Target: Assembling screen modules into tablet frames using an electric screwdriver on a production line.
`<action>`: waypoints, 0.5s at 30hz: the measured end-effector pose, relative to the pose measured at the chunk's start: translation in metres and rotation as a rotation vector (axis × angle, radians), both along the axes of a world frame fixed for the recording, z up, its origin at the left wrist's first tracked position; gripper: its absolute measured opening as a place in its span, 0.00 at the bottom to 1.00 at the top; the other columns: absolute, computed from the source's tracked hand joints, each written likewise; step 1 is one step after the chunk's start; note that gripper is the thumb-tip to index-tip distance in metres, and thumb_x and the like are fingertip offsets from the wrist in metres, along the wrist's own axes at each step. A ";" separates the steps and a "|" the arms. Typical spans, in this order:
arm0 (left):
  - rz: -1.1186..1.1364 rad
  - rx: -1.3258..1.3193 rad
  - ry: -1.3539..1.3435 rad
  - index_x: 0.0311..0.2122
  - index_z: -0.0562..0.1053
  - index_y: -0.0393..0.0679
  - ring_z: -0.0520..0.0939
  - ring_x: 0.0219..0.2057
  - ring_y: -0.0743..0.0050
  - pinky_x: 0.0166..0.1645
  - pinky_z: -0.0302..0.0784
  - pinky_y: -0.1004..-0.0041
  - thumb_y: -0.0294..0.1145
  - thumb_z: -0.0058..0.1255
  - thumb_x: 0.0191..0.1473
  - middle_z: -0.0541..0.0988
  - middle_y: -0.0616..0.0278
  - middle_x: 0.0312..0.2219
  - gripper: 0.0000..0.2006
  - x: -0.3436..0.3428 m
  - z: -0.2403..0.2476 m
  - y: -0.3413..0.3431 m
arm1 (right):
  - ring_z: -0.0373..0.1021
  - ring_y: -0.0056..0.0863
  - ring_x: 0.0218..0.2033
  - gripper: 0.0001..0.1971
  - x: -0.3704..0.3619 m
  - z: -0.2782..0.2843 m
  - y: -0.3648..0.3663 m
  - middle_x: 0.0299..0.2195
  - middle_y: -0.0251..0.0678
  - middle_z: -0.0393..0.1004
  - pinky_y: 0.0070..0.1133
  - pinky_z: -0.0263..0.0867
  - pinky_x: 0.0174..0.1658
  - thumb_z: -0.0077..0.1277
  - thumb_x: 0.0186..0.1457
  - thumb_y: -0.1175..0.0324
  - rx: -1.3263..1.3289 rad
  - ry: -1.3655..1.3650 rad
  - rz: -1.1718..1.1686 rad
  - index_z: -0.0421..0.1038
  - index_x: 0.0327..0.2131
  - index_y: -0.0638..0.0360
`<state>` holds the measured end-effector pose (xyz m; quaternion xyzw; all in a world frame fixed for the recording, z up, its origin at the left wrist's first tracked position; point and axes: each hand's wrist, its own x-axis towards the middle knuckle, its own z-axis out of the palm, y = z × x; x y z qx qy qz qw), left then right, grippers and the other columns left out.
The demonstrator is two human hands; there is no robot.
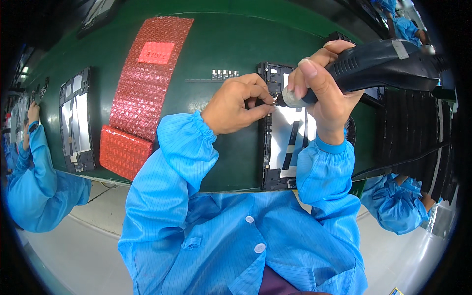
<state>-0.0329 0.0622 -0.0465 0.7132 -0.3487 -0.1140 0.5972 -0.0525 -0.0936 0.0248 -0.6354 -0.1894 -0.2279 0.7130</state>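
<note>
My right hand (322,91) grips a black electric screwdriver (383,61), its silver tip angled down to the left. Pinched fingers of my left hand (238,103) meet that tip, whether they hold a screw I cannot tell. Under both hands lies an open tablet frame (282,150), black-edged with white and silver inside, on the green belt (216,49). Blue sleeves cover both of my forearms.
A red bubble-wrap sheet (145,83) lies left of my hands, folded at its near end. A second open tablet frame (76,120) sits further left. A small strip of parts (223,74) lies behind my left hand. People in blue coats stand at left (29,172) and right (398,206).
</note>
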 end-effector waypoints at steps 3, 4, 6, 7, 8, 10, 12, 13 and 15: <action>0.014 0.006 -0.002 0.28 0.76 0.38 0.72 0.21 0.76 0.26 0.68 0.77 0.25 0.59 0.39 0.74 0.62 0.25 0.07 0.000 0.000 0.000 | 0.70 0.22 0.16 0.18 -0.001 0.000 0.002 0.18 0.36 0.73 0.16 0.67 0.22 0.58 0.44 0.78 -0.017 -0.006 -0.009 0.65 0.39 0.63; 0.030 -0.004 -0.006 0.27 0.76 0.38 0.72 0.20 0.76 0.25 0.68 0.77 0.25 0.59 0.39 0.74 0.62 0.24 0.07 -0.001 -0.001 0.000 | 0.70 0.22 0.16 0.18 -0.001 0.000 0.003 0.18 0.36 0.73 0.16 0.67 0.22 0.58 0.44 0.78 -0.017 -0.005 -0.009 0.65 0.39 0.63; 0.049 -0.013 -0.009 0.26 0.76 0.38 0.72 0.19 0.75 0.25 0.68 0.77 0.25 0.60 0.38 0.74 0.62 0.24 0.07 -0.002 -0.002 -0.001 | 0.70 0.21 0.16 0.18 -0.001 -0.001 0.004 0.18 0.36 0.72 0.16 0.67 0.22 0.58 0.44 0.79 -0.025 -0.011 -0.019 0.64 0.40 0.64; 0.063 -0.017 -0.003 0.26 0.76 0.38 0.72 0.19 0.75 0.25 0.69 0.77 0.25 0.60 0.38 0.74 0.62 0.24 0.07 -0.002 -0.002 -0.002 | 0.70 0.21 0.16 0.18 -0.001 -0.001 0.005 0.18 0.36 0.72 0.16 0.67 0.22 0.58 0.44 0.79 -0.026 -0.010 -0.020 0.64 0.40 0.64; 0.078 -0.022 0.002 0.25 0.76 0.37 0.72 0.19 0.75 0.24 0.69 0.77 0.25 0.60 0.37 0.74 0.62 0.24 0.07 -0.002 -0.003 -0.002 | 0.71 0.22 0.17 0.18 -0.002 -0.001 0.005 0.18 0.36 0.73 0.16 0.67 0.22 0.58 0.44 0.78 -0.020 -0.003 -0.017 0.64 0.40 0.63; 0.079 -0.015 0.008 0.25 0.76 0.37 0.72 0.19 0.76 0.25 0.69 0.77 0.25 0.60 0.37 0.74 0.62 0.24 0.07 -0.002 -0.004 -0.001 | 0.71 0.22 0.17 0.18 -0.002 -0.002 0.005 0.18 0.36 0.73 0.15 0.67 0.22 0.59 0.44 0.78 -0.013 0.004 -0.014 0.65 0.40 0.63; 0.081 -0.008 0.014 0.25 0.76 0.37 0.72 0.20 0.76 0.25 0.69 0.77 0.25 0.60 0.37 0.74 0.61 0.24 0.07 -0.003 -0.004 0.000 | 0.71 0.21 0.17 0.18 -0.001 -0.004 0.004 0.17 0.36 0.73 0.15 0.67 0.23 0.58 0.44 0.78 -0.065 -0.025 -0.027 0.64 0.40 0.64; 0.078 0.008 0.025 0.26 0.76 0.37 0.72 0.20 0.76 0.25 0.69 0.77 0.25 0.60 0.37 0.74 0.62 0.24 0.07 -0.003 -0.003 0.000 | 0.71 0.21 0.17 0.18 -0.001 -0.004 0.005 0.17 0.36 0.73 0.15 0.67 0.23 0.58 0.44 0.78 -0.065 -0.025 -0.027 0.64 0.40 0.64; 0.075 0.025 0.035 0.26 0.76 0.37 0.72 0.20 0.76 0.26 0.69 0.77 0.24 0.59 0.37 0.74 0.62 0.24 0.06 -0.003 -0.001 0.001 | 0.71 0.21 0.17 0.17 -0.001 -0.004 0.005 0.17 0.36 0.72 0.14 0.67 0.22 0.58 0.44 0.77 -0.060 -0.019 -0.027 0.64 0.39 0.64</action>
